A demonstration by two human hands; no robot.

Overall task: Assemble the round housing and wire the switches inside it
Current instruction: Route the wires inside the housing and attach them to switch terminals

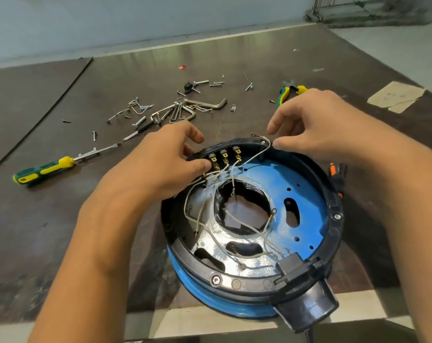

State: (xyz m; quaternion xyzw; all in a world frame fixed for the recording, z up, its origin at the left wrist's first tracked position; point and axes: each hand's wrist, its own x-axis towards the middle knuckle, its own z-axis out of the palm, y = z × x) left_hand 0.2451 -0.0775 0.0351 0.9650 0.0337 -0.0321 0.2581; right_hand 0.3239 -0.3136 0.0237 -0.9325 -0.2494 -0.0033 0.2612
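Lying open side up on the worktop (61, 219) beneath both hands, the round housing (333, 209) was seen with its black rim around a blue plate. The three switches (225, 154) were set in a row along the far wall, the row running left to right and the terminals pointing back toward the person.

The left hand (160, 159) was the nearer one. Its thumb tip was laid at the leftmost switch's terminals on the inner side, with the other fingers (195, 136) curled over the outside of the wall. Whether a connector was pinched there could not be told.

The right hand (316, 125) was held over the far right rim, fingers loosely curled and close together, with nothing gripped. A loose white wire (262, 149) ran just left of its thumb tip, its long axis angled from the switches up over the rim, ending in a ring terminal (253, 135).

The next connection was judged to fall to the right hand.

Beyond the fingers, a screwdriver (44, 169), scattered screws and hex keys (175, 112), and pliers (288, 91) were spread out.
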